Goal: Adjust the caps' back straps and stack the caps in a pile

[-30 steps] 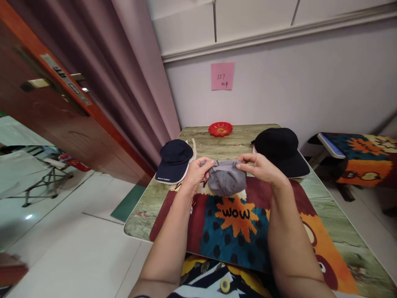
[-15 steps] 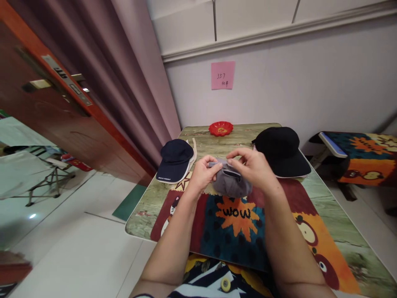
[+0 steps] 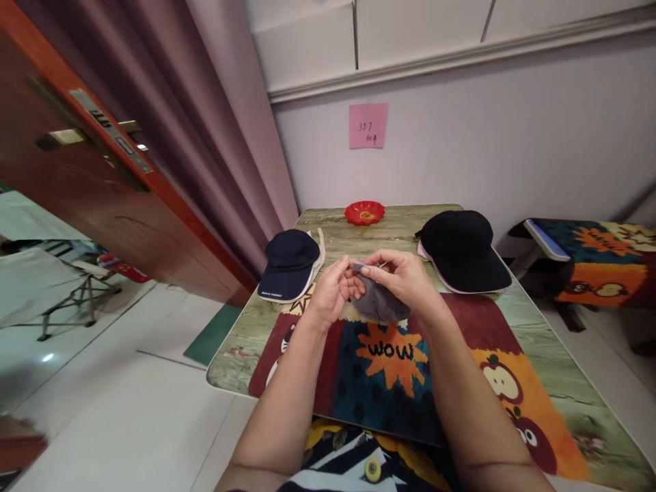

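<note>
A small grey cap [image 3: 380, 302] is held just above the table mat, in the middle of the view. My right hand [image 3: 402, 277] pinches the cap's back strap [image 3: 360, 267] between thumb and fingers. At the strap's other end is my left hand [image 3: 333, 290], thumb and forefinger closed on it and the other fingers curled with the palm partly showing. The hands cover much of the cap's upper side. Left of them, a navy cap [image 3: 290, 263] lies on light-coloured caps or straps. On the right rests a black cap [image 3: 461, 246] with a pale pink edge beneath it.
A red scalloped dish [image 3: 364, 212] stands at the back of the wood-patterned table [image 3: 328, 236]. Under my hands lies a colourful mat [image 3: 389, 403] lettered WOW. A pink note [image 3: 368, 126] is on the wall. A door [image 3: 102, 184] and curtain [image 3: 240, 123] are at left.
My right hand has shifted left along the strap, closer to my left hand. My left fingers have loosened and turned more palm-up. The opening at the cap's back is now hidden.
</note>
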### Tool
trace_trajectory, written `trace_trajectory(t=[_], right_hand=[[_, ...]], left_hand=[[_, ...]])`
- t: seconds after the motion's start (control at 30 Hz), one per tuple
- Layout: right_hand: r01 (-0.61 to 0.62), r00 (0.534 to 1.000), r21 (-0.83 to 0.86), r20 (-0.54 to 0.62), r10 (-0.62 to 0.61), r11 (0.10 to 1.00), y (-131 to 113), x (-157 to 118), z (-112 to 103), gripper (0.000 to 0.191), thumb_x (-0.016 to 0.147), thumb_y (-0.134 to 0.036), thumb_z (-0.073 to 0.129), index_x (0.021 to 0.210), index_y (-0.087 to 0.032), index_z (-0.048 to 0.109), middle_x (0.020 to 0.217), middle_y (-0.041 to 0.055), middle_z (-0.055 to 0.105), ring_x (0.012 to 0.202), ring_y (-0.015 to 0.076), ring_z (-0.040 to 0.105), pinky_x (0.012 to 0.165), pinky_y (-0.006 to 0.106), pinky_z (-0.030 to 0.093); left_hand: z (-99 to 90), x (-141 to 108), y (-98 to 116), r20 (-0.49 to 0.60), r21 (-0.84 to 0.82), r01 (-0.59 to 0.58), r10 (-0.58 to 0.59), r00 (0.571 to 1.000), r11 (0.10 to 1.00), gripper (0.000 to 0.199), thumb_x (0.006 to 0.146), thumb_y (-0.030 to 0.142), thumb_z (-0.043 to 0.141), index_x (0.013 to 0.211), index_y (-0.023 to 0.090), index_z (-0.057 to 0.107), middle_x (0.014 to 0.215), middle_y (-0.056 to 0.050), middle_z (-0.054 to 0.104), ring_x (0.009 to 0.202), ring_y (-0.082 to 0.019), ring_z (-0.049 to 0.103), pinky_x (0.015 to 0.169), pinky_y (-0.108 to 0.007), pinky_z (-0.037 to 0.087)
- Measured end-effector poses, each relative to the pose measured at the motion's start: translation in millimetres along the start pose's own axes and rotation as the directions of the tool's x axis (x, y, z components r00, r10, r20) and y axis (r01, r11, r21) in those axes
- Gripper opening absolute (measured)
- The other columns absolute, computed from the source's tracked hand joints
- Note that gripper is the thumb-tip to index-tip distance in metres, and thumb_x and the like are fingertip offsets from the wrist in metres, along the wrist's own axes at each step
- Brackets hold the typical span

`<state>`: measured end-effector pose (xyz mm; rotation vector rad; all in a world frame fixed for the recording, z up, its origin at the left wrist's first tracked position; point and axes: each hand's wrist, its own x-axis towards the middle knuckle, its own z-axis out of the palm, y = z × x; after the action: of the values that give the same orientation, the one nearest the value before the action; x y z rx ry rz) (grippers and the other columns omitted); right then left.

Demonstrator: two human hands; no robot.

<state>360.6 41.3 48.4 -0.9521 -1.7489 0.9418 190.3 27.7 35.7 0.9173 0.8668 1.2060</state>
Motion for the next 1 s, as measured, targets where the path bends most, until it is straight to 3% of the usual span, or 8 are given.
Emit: trace_trajectory(t=[0.13, 0.3, 0.63, 0.83, 1.0], right_hand=[[-0.082, 0.996, 0.222, 0.055, 0.071, 0.972, 3.7, 1.6, -2.9, 0.032, 0.083, -0.051, 0.071, 0.081, -0.019, 0.065, 0.072, 0.0, 0.064, 0.062, 0.0128, 0.058, 0.06, 0.024, 0.048], [-0.18, 0.983, 0.345, 0.11, 0.15, 0.921, 6.9, 4.0, -8.6, 0.041, 0.082, -0.058, 0.07, 0.077, -0.02, 0.059, 0.074, -0.0003, 0.06, 0.069, 0.0135, 0.064, 0.069, 0.026, 0.055], [-0.225, 0.974, 0.425, 0.067, 0.218, 0.877, 7.6, 5.3, -4.7, 0.047, 0.075, -0.062, 0.076, 0.075, -0.019, 0.059, 0.069, -0.0011, 0.061, 0.058, 0.011, 0.062, 0.056, 0.023, 0.054], [-0.226, 0.972, 0.444, 0.044, 0.231, 0.867, 3.9, 5.9, -2.5, 0.045, 0.076, -0.061, 0.076, 0.079, -0.018, 0.061, 0.085, 0.0032, 0.069, 0.059, 0.0093, 0.061, 0.056, 0.023, 0.054], [-0.176, 0.983, 0.363, 0.016, 0.183, 0.915, 7.8, 6.2, -4.9, 0.043, 0.079, -0.059, 0.074, 0.077, -0.018, 0.059, 0.064, -0.002, 0.06, 0.054, 0.0098, 0.057, 0.052, 0.022, 0.046]], left_hand=[[-1.5, -1.9, -0.4, 0.017, 0.027, -0.004, 0.003, 1.0, 1.0, 0.038, 0.066, 0.035, 0.084, 0.09, 0.016, 0.062, 0.065, 0.002, 0.062, 0.053, -0.009, 0.059, 0.051, -0.02, 0.042], [2.1, -4.5, -0.4, 0.001, 0.078, -0.006, 0.005, 1.0, 0.997, 0.041, 0.061, 0.029, 0.087, 0.093, 0.014, 0.066, 0.065, 0.003, 0.063, 0.053, -0.008, 0.057, 0.052, -0.019, 0.042], [8.9, -4.8, -4.6, -0.045, 0.111, -0.043, 0.048, 0.998, 0.993, 0.03, 0.064, 0.028, 0.084, 0.084, 0.016, 0.065, 0.063, 0.004, 0.062, 0.045, -0.004, 0.051, 0.046, -0.017, 0.038], [8.4, -6.2, -1.7, -0.048, 0.085, 0.012, -0.008, 0.999, 0.996, 0.028, 0.06, 0.025, 0.082, 0.079, 0.014, 0.065, 0.061, 0.004, 0.061, 0.045, -0.005, 0.052, 0.046, -0.017, 0.038], [10.2, -3.9, -2.9, -0.022, 0.044, 0.009, -0.008, 1.0, 0.999, 0.032, 0.057, 0.023, 0.086, 0.077, 0.014, 0.063, 0.063, 0.004, 0.062, 0.046, -0.004, 0.052, 0.048, -0.017, 0.04]])
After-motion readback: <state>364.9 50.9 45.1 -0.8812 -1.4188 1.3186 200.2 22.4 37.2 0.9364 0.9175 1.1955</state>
